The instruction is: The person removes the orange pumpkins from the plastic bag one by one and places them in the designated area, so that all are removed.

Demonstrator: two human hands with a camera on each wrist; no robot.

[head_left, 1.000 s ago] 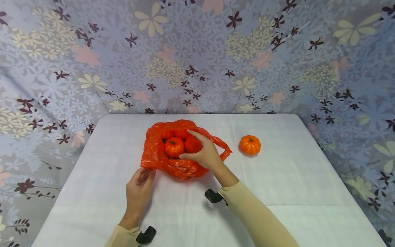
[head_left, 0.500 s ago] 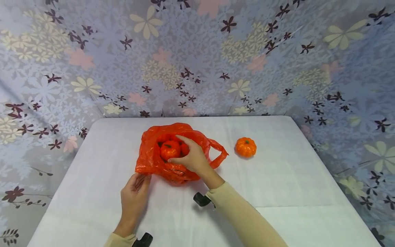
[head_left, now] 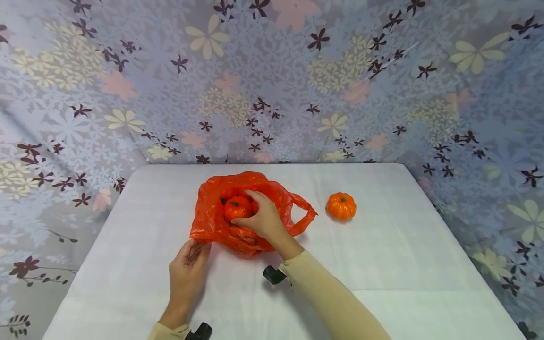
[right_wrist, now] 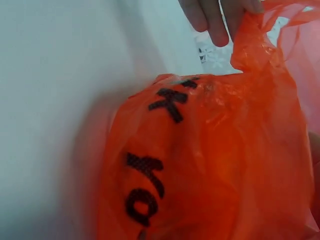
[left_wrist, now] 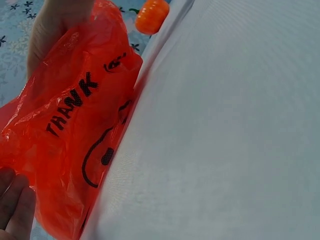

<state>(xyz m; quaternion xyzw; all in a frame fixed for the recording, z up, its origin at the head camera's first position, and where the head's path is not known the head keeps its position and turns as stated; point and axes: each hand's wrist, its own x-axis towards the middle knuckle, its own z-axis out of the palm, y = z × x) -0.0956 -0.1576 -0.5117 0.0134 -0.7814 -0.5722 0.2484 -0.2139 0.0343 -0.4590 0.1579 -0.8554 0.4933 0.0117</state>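
A red plastic carrier bag (head_left: 208,212) lies on the white table, its mouth spread open around several small orange-red pumpkins (head_left: 237,208). My right hand (head_left: 265,219) reaches into the mouth, thumb and fingers curved round the front pumpkin; the other fingertips are hidden. My left hand (head_left: 187,269) pinches the bag's near left edge, and its fingers (right_wrist: 215,22) show beside the gathered plastic in the right wrist view. Black lettering is printed on the bag's side (left_wrist: 70,105). Another small orange pumpkin (head_left: 341,206) rests outside, right of the bag.
A white cloth covers the table (head_left: 403,255). Behind and beside it hangs a floral-patterned curtain (head_left: 272,85). One bag handle (head_left: 303,215) loops out to the right, towards the outer pumpkin.
My right hand has shifted left inside the bag mouth, from the right-hand pumpkin to over the front one. My left hand keeps its hold on the edge. The head view has shifted slightly.
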